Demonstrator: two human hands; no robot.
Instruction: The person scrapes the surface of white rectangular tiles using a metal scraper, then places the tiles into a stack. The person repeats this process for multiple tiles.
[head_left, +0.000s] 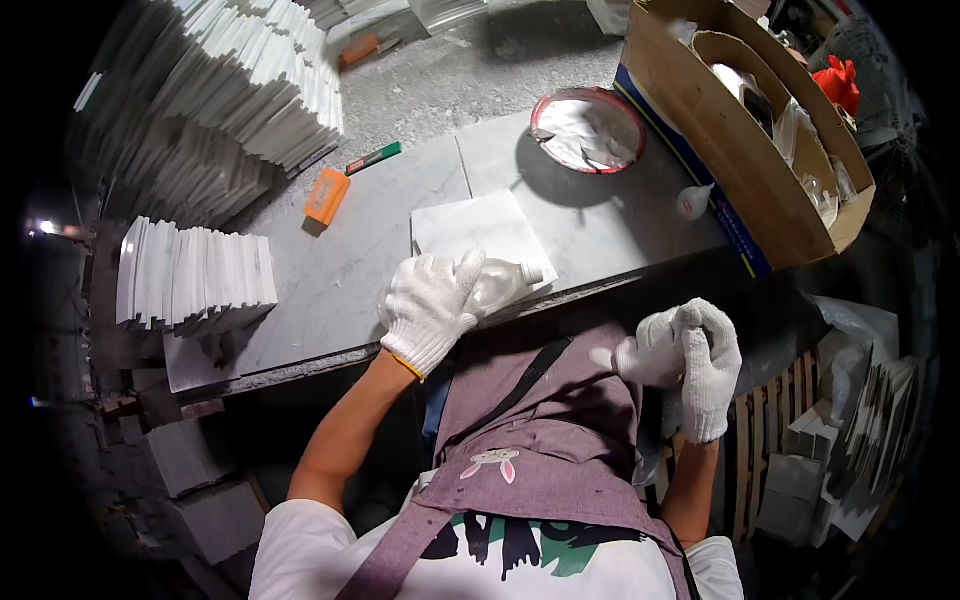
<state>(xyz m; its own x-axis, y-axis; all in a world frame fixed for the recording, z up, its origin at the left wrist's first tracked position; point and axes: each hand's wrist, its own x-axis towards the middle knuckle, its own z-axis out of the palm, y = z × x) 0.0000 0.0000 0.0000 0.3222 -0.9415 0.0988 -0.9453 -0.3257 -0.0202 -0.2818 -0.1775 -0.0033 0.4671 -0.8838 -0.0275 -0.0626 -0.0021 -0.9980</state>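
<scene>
On the table's front edge my left hand (pixel 432 302), in a white knit glove, is wrapped round a clear plastic bottle (pixel 497 287). The bottle lies on its side, cap pointing right, over a white square tile (pixel 478 228). My right hand (pixel 683 358), gloved too, is raised off the table in front of the apron, its fingers curled together. A pale rounded tip sticks out at its left side; whether that is glove or a held thing I cannot tell. Behind the bottle stands a red-rimmed bowl (pixel 588 132) of white material with a flat blade in it.
Stacked white tiles (pixel 200 265) fill the left side. An orange block (pixel 326 196) and a green-and-dark stick (pixel 373 158) lie near them. At right are a cardboard box (pixel 740 130) and a small white nozzle bottle (pixel 692 203). A wooden pallet (pixel 770 420) is below right.
</scene>
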